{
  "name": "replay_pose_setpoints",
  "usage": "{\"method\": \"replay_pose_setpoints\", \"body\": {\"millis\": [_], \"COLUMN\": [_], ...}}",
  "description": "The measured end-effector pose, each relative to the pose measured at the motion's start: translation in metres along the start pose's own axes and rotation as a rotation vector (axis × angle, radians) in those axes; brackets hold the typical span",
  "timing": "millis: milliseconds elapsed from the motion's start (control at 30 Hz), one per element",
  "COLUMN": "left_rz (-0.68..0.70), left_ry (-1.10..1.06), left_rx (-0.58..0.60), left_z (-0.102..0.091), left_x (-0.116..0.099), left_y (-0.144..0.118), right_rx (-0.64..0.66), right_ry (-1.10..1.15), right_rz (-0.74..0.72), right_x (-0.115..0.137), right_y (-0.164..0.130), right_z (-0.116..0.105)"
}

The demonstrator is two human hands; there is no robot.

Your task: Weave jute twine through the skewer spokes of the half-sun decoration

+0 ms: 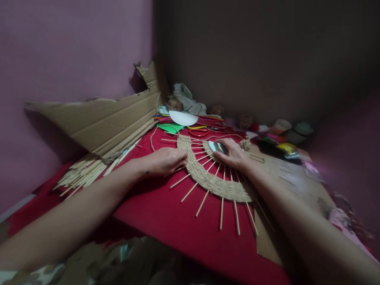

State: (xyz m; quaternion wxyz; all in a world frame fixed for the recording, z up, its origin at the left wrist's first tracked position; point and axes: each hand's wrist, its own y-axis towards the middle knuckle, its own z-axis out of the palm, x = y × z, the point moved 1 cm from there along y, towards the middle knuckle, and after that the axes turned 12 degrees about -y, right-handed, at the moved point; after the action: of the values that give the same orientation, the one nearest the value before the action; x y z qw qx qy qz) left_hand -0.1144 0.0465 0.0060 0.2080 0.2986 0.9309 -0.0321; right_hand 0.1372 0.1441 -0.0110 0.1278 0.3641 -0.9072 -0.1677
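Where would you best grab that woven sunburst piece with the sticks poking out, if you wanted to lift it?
Probably by the woven band, pinched from the near, open side. The band is dense and joins every stick, while the loose stick ends would likely flex or slip. The left hand and right hand already rest at its upper part.

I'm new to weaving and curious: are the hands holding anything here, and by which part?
Neither lifts anything. The left hand presses the woven band at its outer edge; the right hand rests on its centre, over a small shiny piece.

A home craft corner; pink walls, red cloth, cardboard, twine balls.
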Motion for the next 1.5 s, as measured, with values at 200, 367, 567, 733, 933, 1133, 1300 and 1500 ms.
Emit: {"method": "replay_pose_setpoints", "body": {"millis": [200, 367, 567, 733, 933, 1133, 1300, 1500], "left_rz": [0.019, -0.042, -0.171, -0.145, -0.21, -0.278, -0.275, -0.314], "left_ry": [0.006, -0.189, -0.295, -0.436, -0.753, -0.441, -0.405, -0.444], "left_rx": [0.011, 0.079, 0.205, 0.234, 0.269, 0.228, 0.272, 0.314], "left_z": [-0.011, -0.032, -0.041, -0.047, -0.052, -0.049, -0.047, -0.047], "left_x": [0.0, 0.012, 0.025, 0.021, 0.019, 0.034, 0.038, 0.038], "left_y": [-0.006, -0.012, -0.018, -0.025, -0.032, -0.026, -0.024, -0.027], "right_rx": [-0.024, -0.012, 0.018, 0.027, 0.06, 0.038, -0.045, 0.087], "right_ry": [0.025, 0.018, 0.042, 0.035, 0.014, -0.02, 0.037, -0.159], "right_rz": [-0.001, -0.002, -0.017, -0.04, -0.037, -0.06, -0.115, -0.38], "right_x": [0.0, 0.002, 0.003, 0.002, 0.001, 0.01, 0.062, 0.126], "right_y": [-0.001, -0.002, -0.006, -0.009, -0.01, -0.007, 0.006, 0.024], "right_z": [0.0, -0.002, -0.006, -0.008, -0.01, -0.012, -0.01, 0.009]}}
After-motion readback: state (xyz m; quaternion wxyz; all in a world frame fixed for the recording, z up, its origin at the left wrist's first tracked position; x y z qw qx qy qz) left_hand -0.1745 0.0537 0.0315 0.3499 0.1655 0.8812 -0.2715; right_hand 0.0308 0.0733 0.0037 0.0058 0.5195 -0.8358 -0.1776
